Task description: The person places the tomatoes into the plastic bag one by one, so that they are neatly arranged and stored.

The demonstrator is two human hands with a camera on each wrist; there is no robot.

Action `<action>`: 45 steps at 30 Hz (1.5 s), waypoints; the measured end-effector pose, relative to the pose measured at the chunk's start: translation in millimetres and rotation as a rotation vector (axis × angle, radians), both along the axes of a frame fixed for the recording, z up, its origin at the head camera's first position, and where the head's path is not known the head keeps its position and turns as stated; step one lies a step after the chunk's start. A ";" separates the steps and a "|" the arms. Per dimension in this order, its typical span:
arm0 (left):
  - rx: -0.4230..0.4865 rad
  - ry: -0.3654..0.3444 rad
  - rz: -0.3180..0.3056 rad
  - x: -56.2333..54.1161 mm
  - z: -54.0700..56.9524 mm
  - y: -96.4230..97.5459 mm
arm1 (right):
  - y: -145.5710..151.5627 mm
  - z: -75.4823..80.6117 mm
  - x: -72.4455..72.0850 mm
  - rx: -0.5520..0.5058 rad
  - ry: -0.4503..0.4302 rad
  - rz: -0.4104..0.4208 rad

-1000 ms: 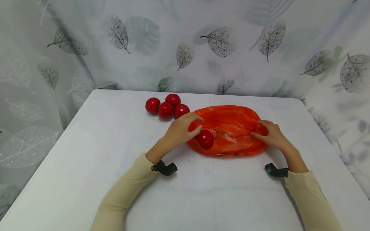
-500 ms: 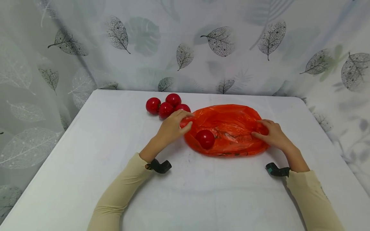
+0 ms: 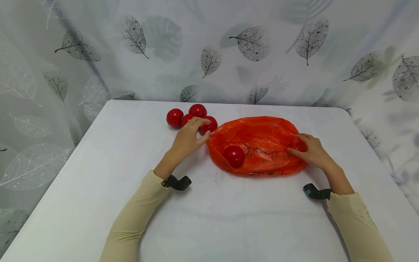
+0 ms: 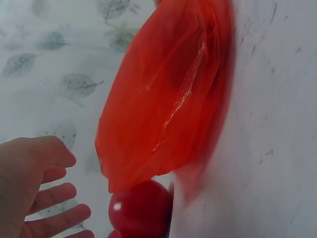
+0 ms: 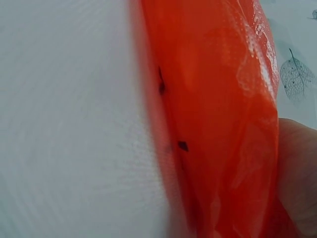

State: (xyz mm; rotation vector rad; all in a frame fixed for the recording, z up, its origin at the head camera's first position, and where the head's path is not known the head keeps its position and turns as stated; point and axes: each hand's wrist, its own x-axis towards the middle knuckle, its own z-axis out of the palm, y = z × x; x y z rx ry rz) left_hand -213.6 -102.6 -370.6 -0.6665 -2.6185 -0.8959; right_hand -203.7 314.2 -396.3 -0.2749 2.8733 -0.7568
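Note:
An orange-red plastic bag (image 3: 262,127) lies with its mouth spread wide, and one glossy red tomato (image 3: 234,156) sits inside near its left end. Around the bag's right rim curl the fingers and thumb of my right hand (image 3: 312,151); the right wrist view shows the thumb (image 5: 297,173) against the plastic. My left hand (image 3: 188,138) hovers left of the bag over a cluster of tomatoes, fingers spread and holding nothing. Its nearest tomato (image 3: 209,124) shows beyond the thumb, another tomato (image 3: 187,119) is partly hidden by the hand. In the left wrist view, fingers (image 4: 54,198) stand apart from a tomato (image 4: 141,208).
Two more tomatoes, a left tomato (image 3: 175,118) and a back tomato (image 3: 198,110), complete the cluster. Everything rests on a white table (image 3: 229,218). A leaf-patterned curtain (image 3: 163,65) hangs behind the table's far edge.
My left hand has moved left and away from me, off the bag's left rim toward the tomato cluster. The right hand keeps its grip on the bag.

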 end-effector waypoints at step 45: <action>-0.005 -0.054 0.140 -26.6 -27.3 -33.7 | 1.1 1.1 0.1 0.001 0.001 0.006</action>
